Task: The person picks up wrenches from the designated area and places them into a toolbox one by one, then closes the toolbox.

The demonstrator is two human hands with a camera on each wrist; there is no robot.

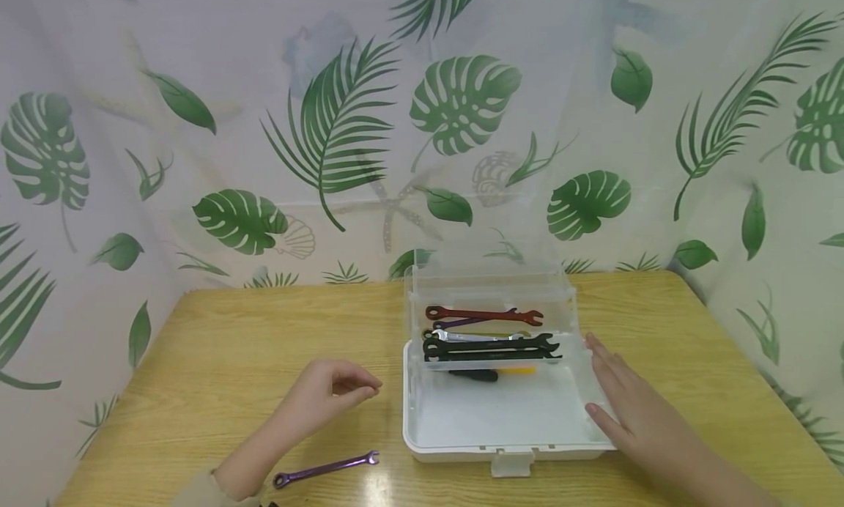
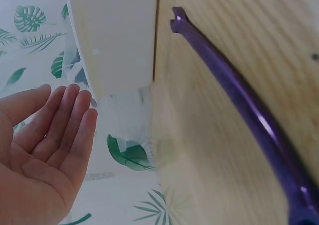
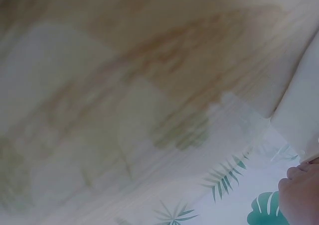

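— Where's the purple wrench (image 1: 326,469) from where I'm watching?

— Flat on the tabletop (image 1: 250,346), just nearer the person than the left hand (image 1: 330,396), left of the white box (image 1: 422,441). Its long axis runs left to right, open end toward the box.

— Which hand is closer?

— The left one, I'd say; it hovers above it, fingers loosely curled, holding nothing. The right hand (image 1: 626,404) lies flat, fingers straight, against the box's right wall, well apart from the wrench.
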